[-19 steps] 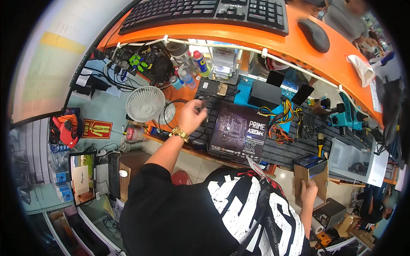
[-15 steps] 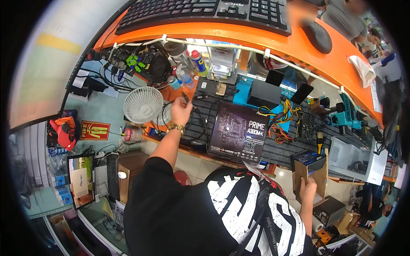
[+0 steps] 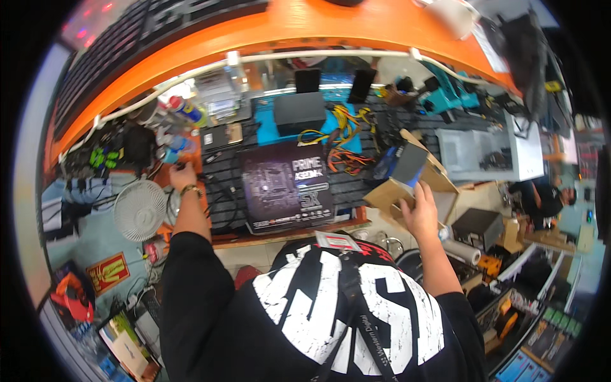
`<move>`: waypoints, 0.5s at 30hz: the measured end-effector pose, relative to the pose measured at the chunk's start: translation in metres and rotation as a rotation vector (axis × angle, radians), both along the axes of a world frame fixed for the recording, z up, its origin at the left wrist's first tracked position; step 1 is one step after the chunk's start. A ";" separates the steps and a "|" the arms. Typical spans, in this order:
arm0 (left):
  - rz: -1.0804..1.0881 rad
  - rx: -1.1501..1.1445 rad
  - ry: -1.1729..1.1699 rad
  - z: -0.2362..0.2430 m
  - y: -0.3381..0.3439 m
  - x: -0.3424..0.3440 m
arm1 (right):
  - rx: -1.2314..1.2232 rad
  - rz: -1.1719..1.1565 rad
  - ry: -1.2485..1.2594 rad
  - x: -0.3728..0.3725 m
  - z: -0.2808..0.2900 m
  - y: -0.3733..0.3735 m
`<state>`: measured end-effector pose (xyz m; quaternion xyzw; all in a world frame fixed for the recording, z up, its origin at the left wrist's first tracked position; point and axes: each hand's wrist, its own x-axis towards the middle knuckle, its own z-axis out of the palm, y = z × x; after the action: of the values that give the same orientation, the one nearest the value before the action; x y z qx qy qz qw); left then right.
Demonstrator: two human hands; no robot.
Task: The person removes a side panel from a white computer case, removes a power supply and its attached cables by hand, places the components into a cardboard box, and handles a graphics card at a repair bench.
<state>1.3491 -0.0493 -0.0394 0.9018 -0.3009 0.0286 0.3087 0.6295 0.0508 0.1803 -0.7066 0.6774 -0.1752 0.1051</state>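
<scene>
At the left of the bench, beside the white fan [image 3: 139, 210], my left hand [image 3: 181, 174] is closed on a small black thing, apparently a cable end. My right hand [image 3: 418, 207] grips an open brown cardboard box [image 3: 439, 191] at the bench's right front, tilted, with a dark blue-and-black carton [image 3: 408, 164] inside it. Between my hands a dark printed motherboard box [image 3: 270, 184] lies on the grey slatted mat [image 3: 219, 162]. Behind it are a black block-like unit [image 3: 299, 113] with yellow cables [image 3: 344, 124], on a blue mat [image 3: 267, 111].
An orange shelf [image 3: 350, 28] with a keyboard runs along the back, cable clipped beneath. Bottles and spray cans [image 3: 184, 111] stand back left. A white computer case [image 3: 525, 143] sits at right. Another person [image 3: 538, 204] is at far right, near boxes on the floor.
The view has turned, shifting the bench's contents. My left hand has reached farther toward the bottles. My right hand has raised the cardboard box to the bench's edge and tilted it.
</scene>
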 end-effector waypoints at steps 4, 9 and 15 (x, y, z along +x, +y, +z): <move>-0.012 0.133 0.214 0.011 -0.020 -0.024 | -0.063 0.007 -0.074 0.023 0.021 -0.014; -0.010 0.135 0.261 0.023 -0.006 -0.014 | 0.057 0.163 0.112 0.044 0.002 -0.040; 0.030 -0.147 0.536 0.065 0.023 -0.081 | 0.048 0.180 0.134 0.027 -0.023 -0.052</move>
<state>1.2685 -0.0266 0.0252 0.8568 -0.1922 -0.1845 0.4416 0.6564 -0.0010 0.1574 -0.7720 0.6207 -0.1014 0.0919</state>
